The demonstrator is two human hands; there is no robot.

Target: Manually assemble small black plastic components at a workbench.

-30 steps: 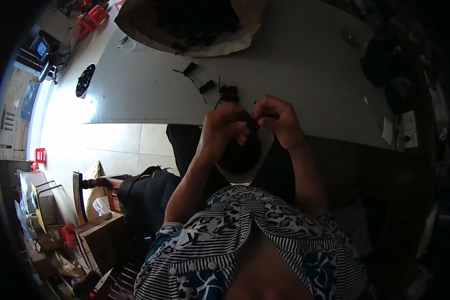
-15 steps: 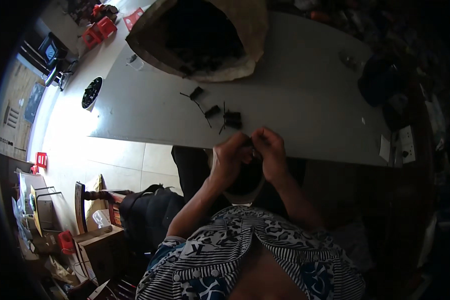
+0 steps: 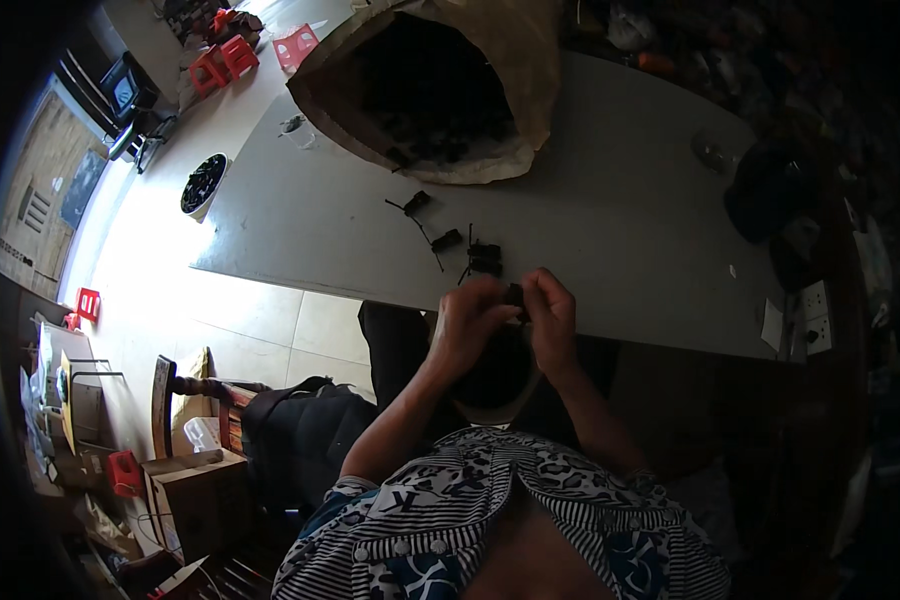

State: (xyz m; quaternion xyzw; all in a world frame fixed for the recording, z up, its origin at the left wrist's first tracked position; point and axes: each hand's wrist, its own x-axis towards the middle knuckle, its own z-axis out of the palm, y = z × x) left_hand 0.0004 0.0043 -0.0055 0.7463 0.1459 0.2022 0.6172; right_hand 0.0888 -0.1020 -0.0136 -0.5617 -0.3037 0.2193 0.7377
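Note:
Just over the table's near edge, my left hand (image 3: 462, 328) and my right hand (image 3: 552, 320) are close together with bent fingers. Between their fingertips they hold a small black plastic part (image 3: 514, 295), mostly hidden by the fingers. Beyond the hands lie several like black pieces with thin stems: one black piece (image 3: 416, 203) farthest off, another black piece (image 3: 446, 240) nearer, and a small cluster of black pieces (image 3: 484, 257) closest to my left hand.
A large open paper sack (image 3: 526, 130) with dark pieces inside stands on the grey table (image 3: 630, 200). Below my hands is a dark round container (image 3: 495, 375). A bucket (image 3: 204, 187) of black pieces stands left of the table. A wooden chair (image 3: 162, 405) bears a dark bag (image 3: 305, 430).
The view has shifted slightly, so the table things sit lower and farther right. My hands have parted a little, and the black part between them now shows.

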